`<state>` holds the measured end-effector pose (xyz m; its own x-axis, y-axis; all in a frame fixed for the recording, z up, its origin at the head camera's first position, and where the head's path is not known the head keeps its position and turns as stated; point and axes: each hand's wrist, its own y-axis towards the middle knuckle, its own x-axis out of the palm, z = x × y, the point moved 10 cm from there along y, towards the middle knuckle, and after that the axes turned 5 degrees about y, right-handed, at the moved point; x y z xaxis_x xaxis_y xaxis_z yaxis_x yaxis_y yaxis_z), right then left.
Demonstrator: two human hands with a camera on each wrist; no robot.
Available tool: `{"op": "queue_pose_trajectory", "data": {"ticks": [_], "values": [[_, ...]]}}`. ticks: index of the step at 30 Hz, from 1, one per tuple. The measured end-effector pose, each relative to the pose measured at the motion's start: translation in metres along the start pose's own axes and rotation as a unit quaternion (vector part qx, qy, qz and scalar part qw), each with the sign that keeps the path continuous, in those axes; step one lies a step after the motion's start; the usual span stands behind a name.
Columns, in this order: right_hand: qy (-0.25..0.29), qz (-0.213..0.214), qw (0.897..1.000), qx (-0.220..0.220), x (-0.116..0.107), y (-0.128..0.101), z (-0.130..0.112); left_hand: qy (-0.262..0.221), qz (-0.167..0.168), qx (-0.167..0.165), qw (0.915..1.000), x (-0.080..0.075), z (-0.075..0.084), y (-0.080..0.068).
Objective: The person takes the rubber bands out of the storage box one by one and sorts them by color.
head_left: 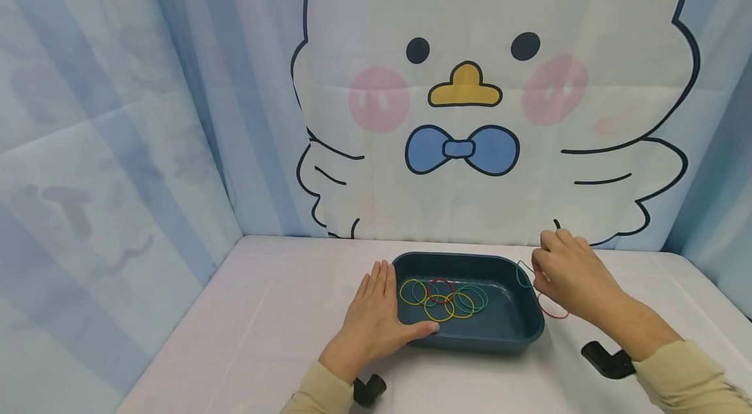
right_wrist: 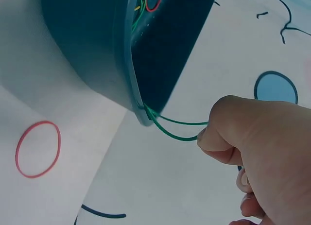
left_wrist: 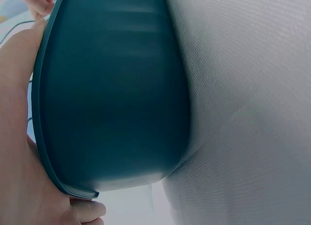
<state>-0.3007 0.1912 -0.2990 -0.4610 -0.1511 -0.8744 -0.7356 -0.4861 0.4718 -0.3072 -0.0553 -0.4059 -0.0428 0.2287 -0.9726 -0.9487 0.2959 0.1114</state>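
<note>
Head view: I've got the right hand (head_left: 578, 273) pinching a green band (head_left: 517, 275) that lies toward nine o'clock of the grip, at the tub's (head_left: 470, 341) three o'clock end; the left hand (head_left: 376, 309), straight-fingered, thumb spread, rests at its nine o'clock end, farther off. Left wrist: mostly outer wall. Only the right wrist shows me the band's long axis, running from fingertips toward ten o'clock, to the tub's corner; whether it's hooked there I can't tell.

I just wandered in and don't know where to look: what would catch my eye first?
Probably the huge cartoon bird on the backdrop behind the table. Next comes the dark teal tray, with colored bands toward its left. At its right end, the fingers of the right hand pinch a green band, while one red band lies on the table outside.
</note>
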Motion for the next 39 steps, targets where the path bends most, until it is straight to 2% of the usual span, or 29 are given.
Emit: {"op": "queue_pose_trajectory", "data": {"ticks": [5,10,15,21,31,39], "values": [[0.005,0.034,0.999,-0.015,-0.009,-0.005,0.006,0.001,-0.004,-0.001,1.0,0.001,-0.001,0.0],[0.006,0.044,0.999,-0.003,-0.015,-0.011,0.018,0.001,-0.001,0.0,1.0,0.001,0.0,0.0],[-0.005,0.022,1.0,0.019,-0.012,-0.018,0.031,0.003,0.001,0.001,1.0,-0.001,0.001,0.001],[-0.015,0.012,0.999,0.026,-0.005,-0.031,0.042,0.002,-0.001,0.0,1.0,0.0,0.001,0.0],[-0.015,-0.064,0.994,0.091,0.024,-0.055,0.072,-0.005,-0.003,-0.004,1.0,0.001,0.0,0.0],[-0.025,-0.092,0.989,0.111,0.039,-0.072,0.089,-0.006,0.0,-0.002,1.0,0.0,0.0,0.0]]}}
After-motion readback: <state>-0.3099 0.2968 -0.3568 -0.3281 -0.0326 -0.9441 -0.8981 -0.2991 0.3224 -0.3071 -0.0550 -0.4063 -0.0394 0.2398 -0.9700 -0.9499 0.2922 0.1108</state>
